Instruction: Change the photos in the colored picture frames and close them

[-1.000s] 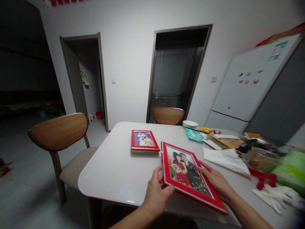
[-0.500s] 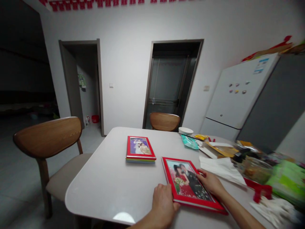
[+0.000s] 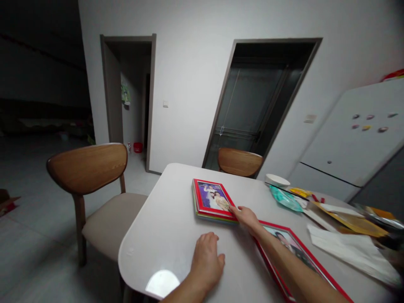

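Observation:
A stack of small photo frames lies on the white table (image 3: 151, 235); the top photo frame (image 3: 213, 195) has a red border and a wedding picture on purple. My right hand (image 3: 246, 218) grips its near right corner, while the fingers' undersides are hidden. Under my right forearm lies a larger red photo frame (image 3: 292, 244) showing a couple, partly covered by the arm. My left hand (image 3: 207, 257) is empty over the tabletop, just in front of the stack, fingers loosely bent and thumb apart.
White paper (image 3: 350, 250), a yellow envelope (image 3: 353, 221), a teal packet (image 3: 285, 198) and a white bowl (image 3: 277, 180) crowd the table's right side. Wooden chairs stand at the left (image 3: 91, 168) and far side (image 3: 240, 162). A white fridge (image 3: 353, 147) is at the right.
Both hands have let go of the large frame. My right hand has moved left and forward to the small frames; my left hand now hovers apart. The view has shifted left.

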Action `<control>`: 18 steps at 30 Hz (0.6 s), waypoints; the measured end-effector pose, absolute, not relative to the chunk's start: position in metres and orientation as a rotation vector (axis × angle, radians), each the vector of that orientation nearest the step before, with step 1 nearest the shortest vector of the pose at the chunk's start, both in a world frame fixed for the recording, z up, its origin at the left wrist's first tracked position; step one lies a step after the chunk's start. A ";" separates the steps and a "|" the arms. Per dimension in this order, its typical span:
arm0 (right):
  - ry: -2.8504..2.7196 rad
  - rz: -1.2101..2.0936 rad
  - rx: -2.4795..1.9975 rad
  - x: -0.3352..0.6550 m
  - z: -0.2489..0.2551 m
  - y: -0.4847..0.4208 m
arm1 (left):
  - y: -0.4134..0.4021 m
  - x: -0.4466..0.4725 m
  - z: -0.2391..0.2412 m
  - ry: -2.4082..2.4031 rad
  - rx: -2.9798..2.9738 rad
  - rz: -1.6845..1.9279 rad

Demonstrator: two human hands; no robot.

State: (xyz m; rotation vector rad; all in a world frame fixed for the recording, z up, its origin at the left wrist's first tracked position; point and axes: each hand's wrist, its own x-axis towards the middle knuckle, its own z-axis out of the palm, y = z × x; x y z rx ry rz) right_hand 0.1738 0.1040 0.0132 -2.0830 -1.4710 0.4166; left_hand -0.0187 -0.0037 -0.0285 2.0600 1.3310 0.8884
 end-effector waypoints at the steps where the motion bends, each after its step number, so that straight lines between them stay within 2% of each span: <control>1: -1.427 0.485 -2.098 0.169 0.012 0.108 | -0.004 -0.018 -0.028 1.327 2.063 0.890; 6: -1.166 0.752 -2.022 0.172 0.011 0.101 | -0.006 -0.013 -0.026 1.294 2.049 0.938; 13: -0.907 0.968 -1.489 0.168 0.048 0.064 | -0.013 -0.025 -0.020 1.096 1.906 1.287; 16: -0.820 0.860 -1.241 0.156 0.071 0.037 | -0.019 -0.022 -0.008 1.038 1.724 1.377; 18: -0.876 0.657 -1.267 0.147 0.081 0.013 | -0.022 -0.015 0.005 0.982 1.522 1.378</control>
